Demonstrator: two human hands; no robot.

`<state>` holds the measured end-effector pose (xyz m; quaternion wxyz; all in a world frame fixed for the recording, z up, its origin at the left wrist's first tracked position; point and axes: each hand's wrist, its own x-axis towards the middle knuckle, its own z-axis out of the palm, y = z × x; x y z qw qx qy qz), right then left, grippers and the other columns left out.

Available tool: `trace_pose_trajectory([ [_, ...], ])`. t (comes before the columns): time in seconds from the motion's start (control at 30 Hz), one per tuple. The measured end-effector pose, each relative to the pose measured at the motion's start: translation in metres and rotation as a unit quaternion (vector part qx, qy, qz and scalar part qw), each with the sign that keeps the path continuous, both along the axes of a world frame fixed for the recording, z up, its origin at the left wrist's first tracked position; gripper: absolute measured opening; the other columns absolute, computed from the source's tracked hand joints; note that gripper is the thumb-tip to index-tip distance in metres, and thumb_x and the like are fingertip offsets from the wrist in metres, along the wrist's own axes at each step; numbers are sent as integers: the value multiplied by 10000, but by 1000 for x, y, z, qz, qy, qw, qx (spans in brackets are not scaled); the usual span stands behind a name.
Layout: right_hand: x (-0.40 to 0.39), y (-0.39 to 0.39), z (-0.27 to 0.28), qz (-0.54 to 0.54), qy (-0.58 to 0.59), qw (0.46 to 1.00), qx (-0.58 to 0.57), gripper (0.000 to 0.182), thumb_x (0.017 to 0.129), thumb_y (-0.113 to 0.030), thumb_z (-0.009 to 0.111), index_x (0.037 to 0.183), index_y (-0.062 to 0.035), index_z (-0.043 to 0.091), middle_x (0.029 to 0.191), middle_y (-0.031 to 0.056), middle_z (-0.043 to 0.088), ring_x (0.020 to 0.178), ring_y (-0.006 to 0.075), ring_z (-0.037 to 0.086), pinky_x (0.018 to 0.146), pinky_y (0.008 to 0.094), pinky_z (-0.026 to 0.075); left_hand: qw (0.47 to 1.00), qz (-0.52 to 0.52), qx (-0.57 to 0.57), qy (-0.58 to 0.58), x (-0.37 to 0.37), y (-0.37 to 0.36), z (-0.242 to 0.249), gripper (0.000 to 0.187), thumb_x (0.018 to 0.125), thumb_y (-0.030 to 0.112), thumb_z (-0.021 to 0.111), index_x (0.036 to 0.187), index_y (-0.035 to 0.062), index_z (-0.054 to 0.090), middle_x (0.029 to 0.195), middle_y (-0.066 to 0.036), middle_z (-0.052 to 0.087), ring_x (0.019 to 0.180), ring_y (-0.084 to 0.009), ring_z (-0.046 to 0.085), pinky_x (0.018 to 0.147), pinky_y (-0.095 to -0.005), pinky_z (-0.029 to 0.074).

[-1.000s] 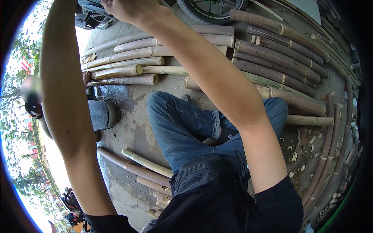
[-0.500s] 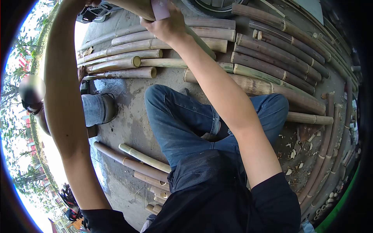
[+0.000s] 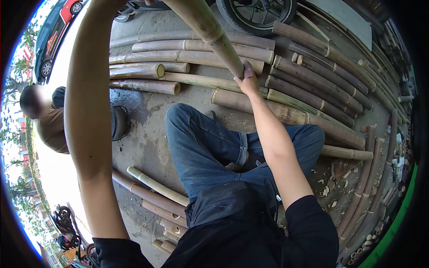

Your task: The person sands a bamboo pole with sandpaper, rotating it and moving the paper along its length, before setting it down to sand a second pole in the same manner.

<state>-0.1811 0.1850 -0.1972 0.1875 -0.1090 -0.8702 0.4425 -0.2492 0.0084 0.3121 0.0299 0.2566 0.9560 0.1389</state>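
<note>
A bamboo pole [image 3: 214,38] slants from the top edge down to the right, held above the ground. My right hand [image 3: 248,84] is closed round its lower end, with a purplish sheet [image 3: 247,70] pressed between fingers and pole. What the sheet is made of is unclear. My left arm reaches up the left side, and only a bit of my left hand [image 3: 150,2] shows at the top edge, near the upper part of the pole. Its grip is hidden. My crossed legs in jeans are below.
Bamboo poles [image 3: 201,57] lie in rows on the concrete beyond my legs, with more [image 3: 152,196] at lower left. A motorbike wheel [image 3: 257,13] is at the top. Another person [image 3: 53,127] sits at the left. Bamboo scraps [image 3: 328,190] lie at the right.
My right hand and the sheet have slid down and right along the pole to its lower end. The view has shifted, showing more of the wheel and parked cars.
</note>
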Motion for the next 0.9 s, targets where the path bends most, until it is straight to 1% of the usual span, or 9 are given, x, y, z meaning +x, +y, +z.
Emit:
trace_pose_trajectory([
  [0.07,9,16,-4,16,-36,999,-8,655,822,-153,808,1350,-157,420,1157,208,663,1121,449,637,891,516,524,999,30,16,0,12,1,1,575,796,382,807,1126,-41,602,843,-107,678,644,-151,646,532,-289,508],
  [0.23,27,27,30,87,-49,995,-1,727,771,-219,863,1373,-143,462,1310,202,599,1182,427,602,958,501,507,993,33,107,46,55,-18,2,459,817,233,827,1126,-27,607,835,-93,679,584,-128,632,484,-249,502],
  [0.27,35,22,41,85,-59,995,-2,727,771,-219,863,1373,-143,462,1310,202,599,1182,427,602,958,501,507,974,-54,171,142,65,-30,-6,438,809,176,835,1121,-32,607,820,-79,681,540,-118,617,442,-235,487],
  [0.3,40,17,51,103,21,994,8,757,743,-235,882,1373,-116,481,1301,207,599,1183,420,598,967,495,506,954,-173,242,-31,64,-49,20,337,828,147,807,1049,-18,612,930,-126,700,656,-142,662,551,-260,536],
  [0.33,43,12,64,122,103,987,19,788,715,-251,901,1374,-89,499,1291,211,599,1184,413,595,977,489,506,982,-3,180,64,69,-55,24,931,849,530,763,1540,16,407,1231,-252,689,1106,-285,688,1087,-404,456],
  [0.53,44,-21,116,205,167,962,-72,735,715,-248,890,1338,-76,540,1150,188,671,1023,366,690,884,431,566,905,12,355,235,88,-90,37,768,885,477,680,1447,-3,469,1220,-232,664,1072,-344,680,1024,-481,492],
  [0.7,74,-71,176,205,218,948,-103,595,761,-196,815,1282,-79,552,1107,176,657,999,371,681,864,455,563,814,-18,508,282,111,-104,-11,647,916,432,611,1369,-20,520,1210,-216,642,1044,-394,674,971,-545,522],
  [0.87,120,-128,262,319,288,902,-41,519,847,-245,819,1250,-45,560,1039,195,640,890,377,653,766,423,549,734,93,640,206,167,-152,-69,544,902,399,504,1240,-20,576,1143,-251,633,1009,-456,667,952,-594,537],
  [0.9,122,-125,255,320,275,906,-40,519,847,-245,819,1250,-45,560,1039,195,640,890,377,653,766,423,549,726,-38,683,75,169,-208,-63,573,895,422,458,1211,-33,605,1063,-229,659,960,-429,683,908,-568,550],
])
